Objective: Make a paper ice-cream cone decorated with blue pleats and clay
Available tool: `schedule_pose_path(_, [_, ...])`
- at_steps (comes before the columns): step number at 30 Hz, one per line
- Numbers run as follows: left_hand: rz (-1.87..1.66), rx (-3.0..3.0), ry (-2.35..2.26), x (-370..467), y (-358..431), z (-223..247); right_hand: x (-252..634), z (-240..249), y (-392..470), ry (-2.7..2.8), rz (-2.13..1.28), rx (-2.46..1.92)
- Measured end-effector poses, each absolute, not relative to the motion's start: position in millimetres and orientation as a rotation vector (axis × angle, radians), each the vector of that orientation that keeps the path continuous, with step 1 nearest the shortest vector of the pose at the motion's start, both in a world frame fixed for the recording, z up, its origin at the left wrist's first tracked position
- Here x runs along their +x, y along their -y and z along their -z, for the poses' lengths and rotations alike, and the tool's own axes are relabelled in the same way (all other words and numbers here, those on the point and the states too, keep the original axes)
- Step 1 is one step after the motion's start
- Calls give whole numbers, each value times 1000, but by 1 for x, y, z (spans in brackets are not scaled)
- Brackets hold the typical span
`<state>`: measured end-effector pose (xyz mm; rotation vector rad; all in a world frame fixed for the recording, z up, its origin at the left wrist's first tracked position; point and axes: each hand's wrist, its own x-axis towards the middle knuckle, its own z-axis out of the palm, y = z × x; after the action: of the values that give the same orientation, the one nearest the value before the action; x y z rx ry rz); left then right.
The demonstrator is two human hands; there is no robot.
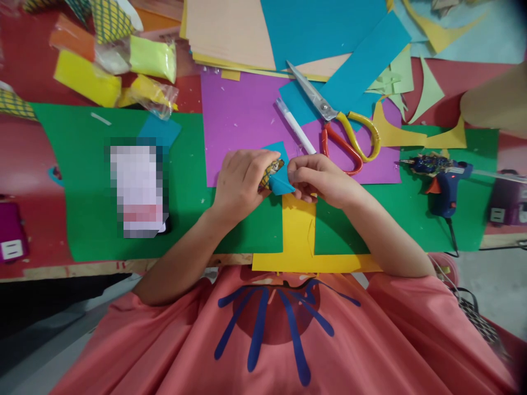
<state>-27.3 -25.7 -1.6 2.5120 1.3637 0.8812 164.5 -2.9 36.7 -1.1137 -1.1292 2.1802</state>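
My left hand [242, 178] is wrapped round a small yellow-and-green checked piece [265, 180], mostly hidden by the fingers. Folded blue paper [282, 184] sticks out beside it, against the same hand. Close to the paper's right edge, my right hand [319, 176] has its fingers curled into a pinch; what is between the fingertips is hidden. Both hands are above the near edge of a purple sheet [242, 126] and a green sheet [247, 230]. A white pen [296, 126] and large scissors [325, 109] with red and yellow handles lie just beyond my right hand.
On the right lies a blue glue gun [444, 184] with its cord over the table edge. A blurred-out phone-like object [138, 189] is at left. Clay packets [152, 57] lie far left, stacked paper sheets [230, 33] at the back, and yellow paper [298, 236] near my body.
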Motion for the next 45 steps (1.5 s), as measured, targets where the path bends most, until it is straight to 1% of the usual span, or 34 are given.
schedule_pose_path(2, [-826,2460,-1369,-27,26,1,163,-35,4,1183,-2101,-1160])
schedule_pose_path(4, [-781,2429,-1371,-27,26,2,162,-34,4,1249,-1946,-1170])
schedule_pose_path(8, [-756,2420,-1385,-28,26,3,162,-31,5,1388,-1657,-1088])
schedule_pose_path(10, [-741,2433,-1408,-28,26,4,164,-32,5,1438,-1635,-1052])
schedule_pose_path(13, [-724,2447,-1415,-27,26,4,166,-34,5,1445,-1711,-1042])
schedule_pose_path(19, [-782,2577,-1353,-26,25,4,166,-34,4,1389,-1801,-1142])
schedule_pose_path(25, [-632,2533,-1373,-28,24,8,169,-34,5,1534,-1632,-1107])
schedule_pose_path(28, [-642,2410,-1322,-30,25,10,171,-37,5,1635,-1516,-1123])
schedule_pose_path(31, [-612,2253,-1251,-31,27,8,174,-41,3,1753,-1419,-1143])
schedule_pose_path(35, [-485,2070,-1221,-29,27,-1,180,-50,-4,1980,-1325,-1104])
schedule_pose_path(45, [-412,1791,-1031,-22,21,-15,185,-81,-24,2766,-1000,-985])
